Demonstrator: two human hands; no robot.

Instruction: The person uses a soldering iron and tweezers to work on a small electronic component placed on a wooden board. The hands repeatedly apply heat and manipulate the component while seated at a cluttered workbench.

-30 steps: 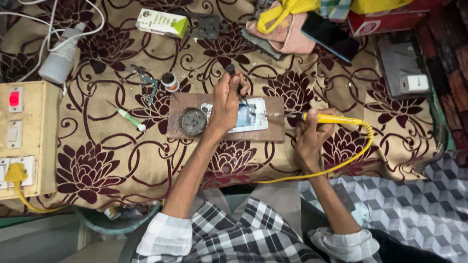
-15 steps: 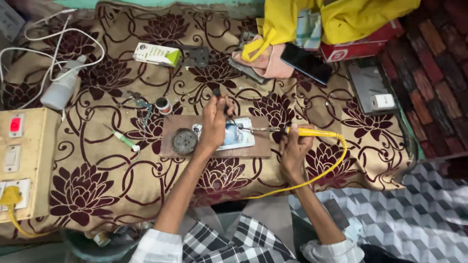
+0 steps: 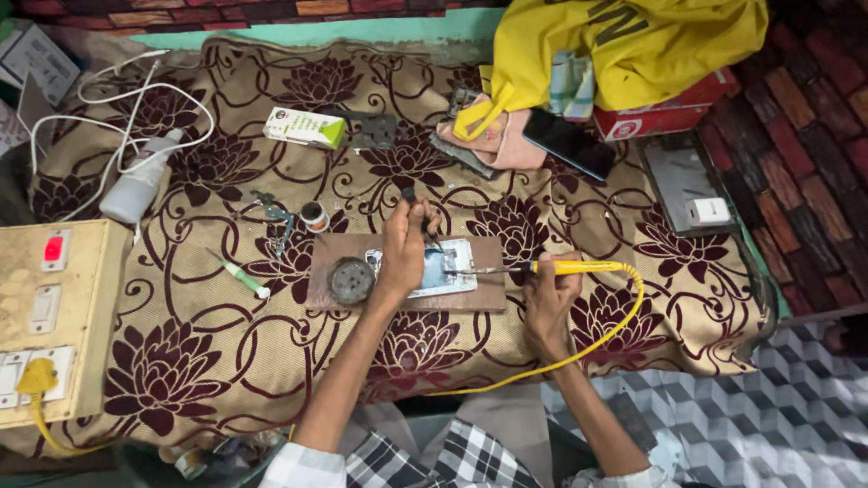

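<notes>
An opened phone point(image 3: 445, 267) lies on a brown wooden board point(image 3: 488, 291) on the flowered cloth. My left hand point(image 3: 402, 251) rests on the phone and pinches a thin dark tool, tweezers by the look of it point(image 3: 418, 212). My right hand point(image 3: 548, 298) grips a yellow-handled soldering iron point(image 3: 579, 267) whose tip points left and touches the phone's right side. Its yellow cord point(image 3: 579, 351) loops down past my right wrist. A round dark tin point(image 3: 351, 279) sits on the board's left end.
A switch box point(image 3: 54, 316) with a yellow plug stands at left. A white bottle point(image 3: 136, 188), white cable, green-tipped box point(image 3: 304, 128), small jar point(image 3: 313, 215), green-handled tool point(image 3: 240, 275), black phone point(image 3: 568, 143), grey tray point(image 3: 691, 186) and yellow bag point(image 3: 633, 45) lie around.
The camera view has shifted, so the scene sits lower and farther right. Both hands keep their holds over the phone; the iron's tip stays at its right side.
</notes>
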